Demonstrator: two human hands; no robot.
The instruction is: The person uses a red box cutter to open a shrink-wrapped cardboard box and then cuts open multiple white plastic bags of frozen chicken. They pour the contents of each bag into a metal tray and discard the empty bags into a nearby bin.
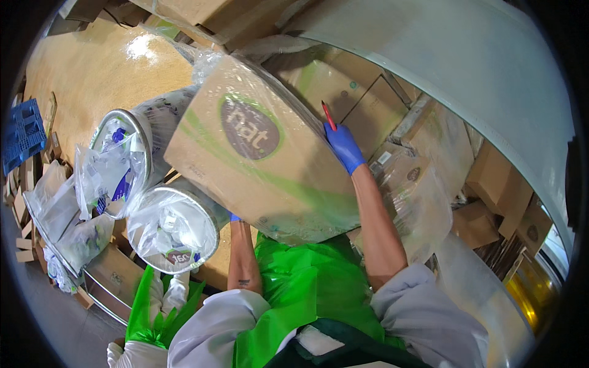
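Observation:
A large cardboard box (202,144) wrapped in clear plastic film is tilted in front of my green apron. My right hand (345,147), in a blue glove, presses along the box's right side. Between its fingers a slim red pen-like tool (329,115) with a dark tip sticks up. My left hand (235,218), also blue-gloved, is at the box's lower left edge. Only a sliver of it shows; its fingers are hidden behind the box.
Two round-rimmed bins (147,153) (211,251) lined with clear bags of plastic waste stand left. A co-worker's green apron (144,310) shows lower left. More boxes (377,113) lie right, under a big pale curved panel (466,67). A blue pallet (23,136) is far left.

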